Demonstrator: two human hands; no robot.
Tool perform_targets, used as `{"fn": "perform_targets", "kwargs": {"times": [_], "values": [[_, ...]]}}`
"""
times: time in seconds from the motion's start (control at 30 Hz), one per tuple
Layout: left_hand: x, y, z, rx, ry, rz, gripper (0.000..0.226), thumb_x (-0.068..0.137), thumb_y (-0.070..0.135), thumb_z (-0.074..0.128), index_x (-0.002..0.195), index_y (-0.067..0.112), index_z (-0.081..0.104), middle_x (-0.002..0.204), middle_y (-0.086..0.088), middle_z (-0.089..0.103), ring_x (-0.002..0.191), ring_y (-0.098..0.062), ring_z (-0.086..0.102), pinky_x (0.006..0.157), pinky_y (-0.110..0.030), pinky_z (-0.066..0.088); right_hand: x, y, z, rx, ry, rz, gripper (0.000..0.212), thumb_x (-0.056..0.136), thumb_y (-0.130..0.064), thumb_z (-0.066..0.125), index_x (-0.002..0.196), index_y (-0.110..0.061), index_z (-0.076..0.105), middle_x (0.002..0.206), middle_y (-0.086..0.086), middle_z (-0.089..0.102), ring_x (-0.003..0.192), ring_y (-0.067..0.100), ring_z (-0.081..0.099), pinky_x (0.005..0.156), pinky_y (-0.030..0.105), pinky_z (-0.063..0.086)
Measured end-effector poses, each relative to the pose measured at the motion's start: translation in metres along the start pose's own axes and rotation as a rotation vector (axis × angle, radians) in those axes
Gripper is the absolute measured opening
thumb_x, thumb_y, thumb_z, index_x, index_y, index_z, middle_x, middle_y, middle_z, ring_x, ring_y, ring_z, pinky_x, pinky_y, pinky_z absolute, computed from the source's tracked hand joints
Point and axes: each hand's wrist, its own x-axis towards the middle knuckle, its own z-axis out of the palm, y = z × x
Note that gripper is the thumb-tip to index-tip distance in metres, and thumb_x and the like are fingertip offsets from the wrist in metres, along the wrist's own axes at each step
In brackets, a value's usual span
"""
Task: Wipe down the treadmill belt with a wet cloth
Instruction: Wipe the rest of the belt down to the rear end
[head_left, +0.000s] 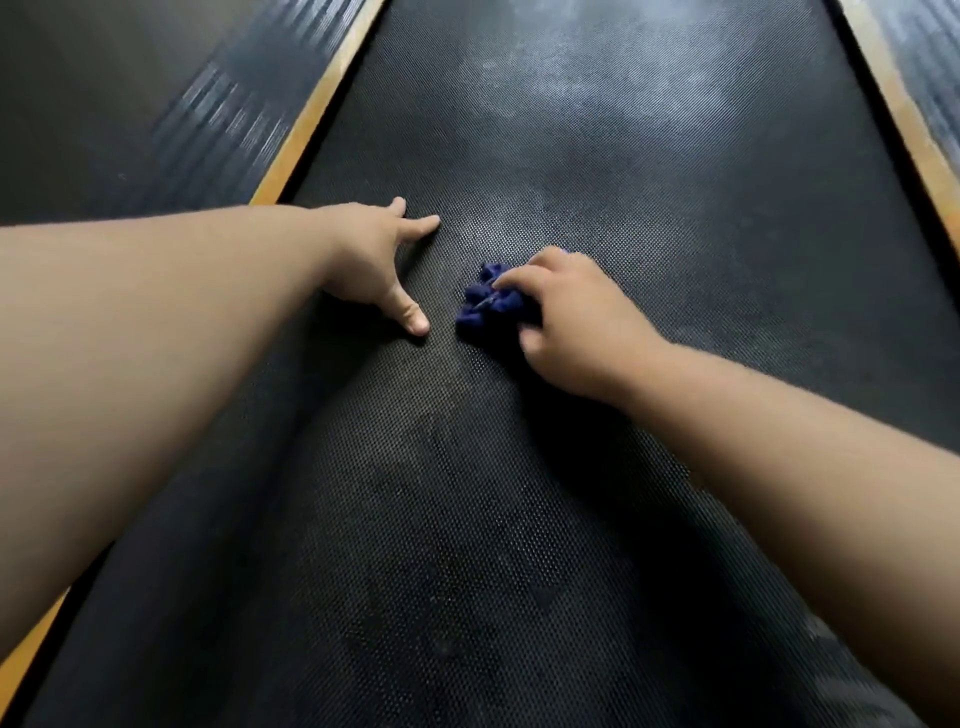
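Your right hand (566, 317) is clamped on a bunched dark blue cloth (488, 301), fingers curled over it, pressing it onto the treadmill belt (467, 519). The cloth sits about mid-width on the belt, poking out at the left side of your fist. Your left hand (379, 260) lies flat on the belt just beside the cloth, fingers straight and spread, thumb pointing back toward you, holding nothing; it's nearer the belt's left edge. Pale, hazy smears show on the belt at the far end. An orange-yellow side strip (311, 111) runs along the left edge, another along the right. Ribbed dark side rail (218, 119) outside the left strip.
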Motion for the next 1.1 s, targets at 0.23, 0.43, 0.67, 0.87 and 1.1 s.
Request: {"fn": "perform_targets", "kwargs": {"times": [0.23,0.43,0.67,0.87,1.1], "values": [[-0.014,-0.004,0.012,-0.202,0.132,0.037,0.121,0.056,0.053,0.084,0.151,0.037,0.012,0.159,0.005,0.017,0.144,-0.017,0.022,0.115,-0.031,0.023,0.025,0.003,-0.006,0.101,0.11,0.267,0.036,0.081,-0.02,0.06,0.117,-0.019,0.054,0.118,0.005,0.058,0.112,0.026,0.052,0.09,0.028,0.038],[-0.039,0.062,0.029,-0.67,0.246,0.351,0.086,0.063,0.036,0.057,0.135,0.064,0.021,0.159,0.007,0.015,0.144,-0.011,0.02,0.117,-0.04,0.023,-0.017,0.017,-0.025,0.362,0.095,0.301,0.028,0.096,-0.019,0.042,0.124,-0.019,0.045,0.117,0.004,0.059,0.108,0.021,0.053,0.083,0.023,0.034],[-0.034,0.093,0.051,-0.275,0.416,0.454,0.087,0.076,0.067,0.06,0.146,0.024,0.031,0.151,0.008,0.034,0.142,-0.015,0.021,0.116,-0.035,0.017,-0.02,0.023,-0.006,0.48,0.422,0.387,0.046,0.081,-0.021,0.031,0.117,-0.02,0.059,0.109,-0.011,0.056,0.103,0.0,0.05,0.09,0.006,0.033],[-0.024,0.127,0.04,-0.189,0.666,0.415,0.047,0.081,0.04,0.065,0.122,0.022,0.05,0.118,0.0,0.052,0.109,-0.025,0.047,0.09,-0.039,0.043,-0.02,0.044,-0.002,0.594,0.766,0.517,0.041,0.093,-0.004,0.037,0.082,-0.038,0.057,0.089,-0.015,0.066,0.091,-0.003,0.062,0.087,0.022,0.048],[-0.033,0.105,0.075,-0.084,0.697,0.599,0.046,0.076,0.047,0.054,0.114,0.023,0.064,0.128,-0.008,0.054,0.1,-0.033,0.054,0.079,-0.046,0.053,-0.017,0.028,0.002,0.668,0.782,0.543,0.036,0.083,-0.022,0.032,0.093,-0.019,0.066,0.093,-0.008,0.067,0.088,-0.002,0.059,0.088,0.018,0.045]]}}
